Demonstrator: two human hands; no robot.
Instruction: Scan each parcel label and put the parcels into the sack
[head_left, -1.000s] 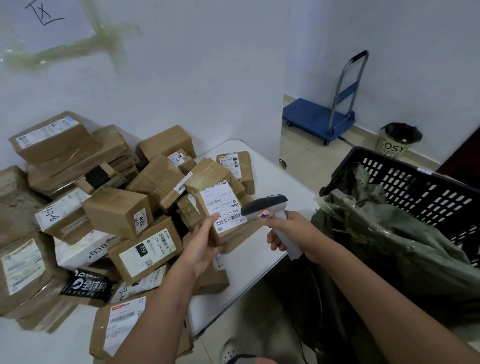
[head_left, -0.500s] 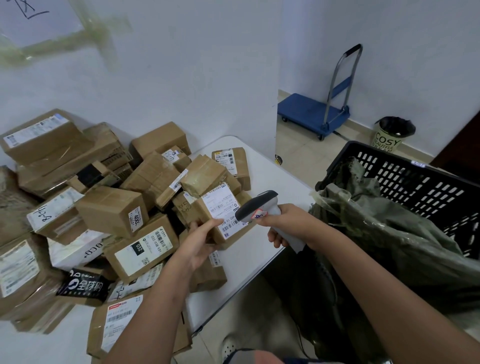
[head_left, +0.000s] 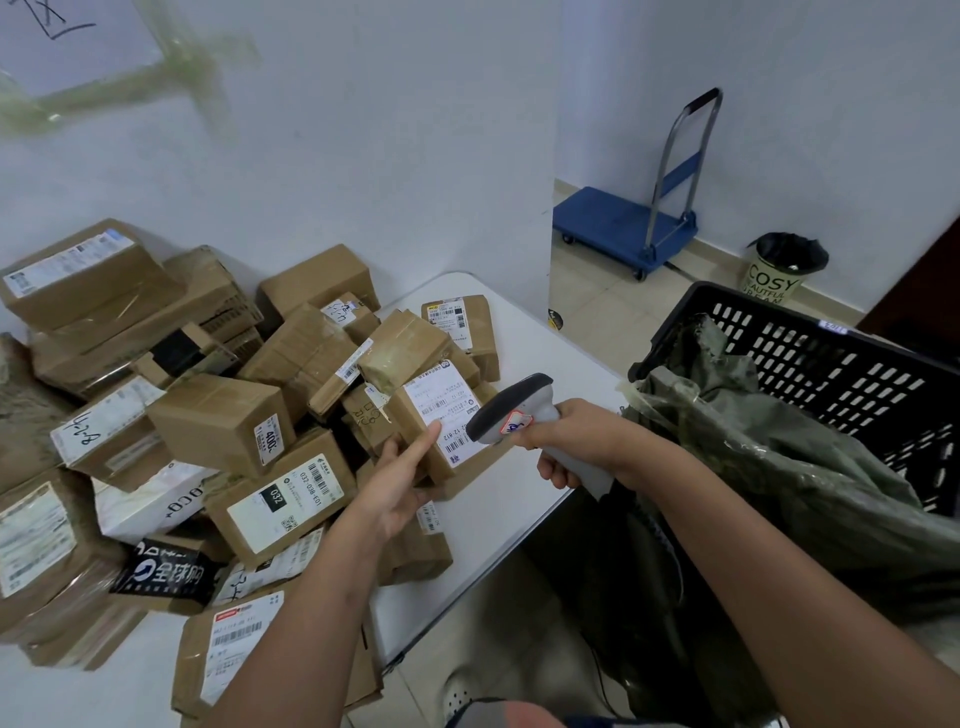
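Brown parcels (head_left: 218, 421), grey scanner (head_left: 511, 410), olive sack (head_left: 810, 467), black basket (head_left: 831, 364)

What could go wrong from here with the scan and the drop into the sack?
1. The left hand holds the parcel with its index finger on the label, near the barcodes; the scanner in the right hand might misread.
2. Neighbouring labels face up in the pile; the scanner could catch the wrong one.
3. The sack looks crumpled in the basket; a parcel might snag on the folds.
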